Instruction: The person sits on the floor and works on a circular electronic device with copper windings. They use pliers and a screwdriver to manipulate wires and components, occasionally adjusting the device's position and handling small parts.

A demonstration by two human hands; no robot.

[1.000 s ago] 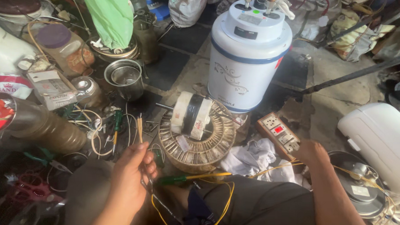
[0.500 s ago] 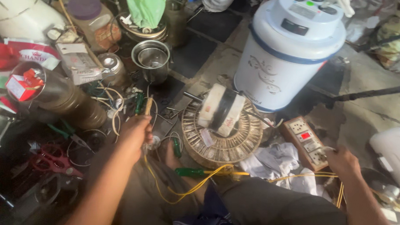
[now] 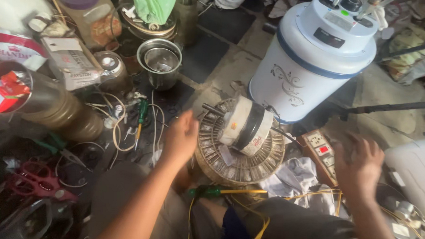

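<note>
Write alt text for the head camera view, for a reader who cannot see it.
A person's left hand reaches beside a round wound motor core on a cluttered workshop floor, while the right hand hovers near a switch-and-socket board. Behind stands a white cylindrical appliance; a steel cup, red scissors and yellow wires lie around.

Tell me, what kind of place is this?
Probably a small electrical repair workshop, worked on the floor: a motor winding core, a green-handled screwdriver, loose yellow wires and a switch-and-socket board lie around the person.
</note>
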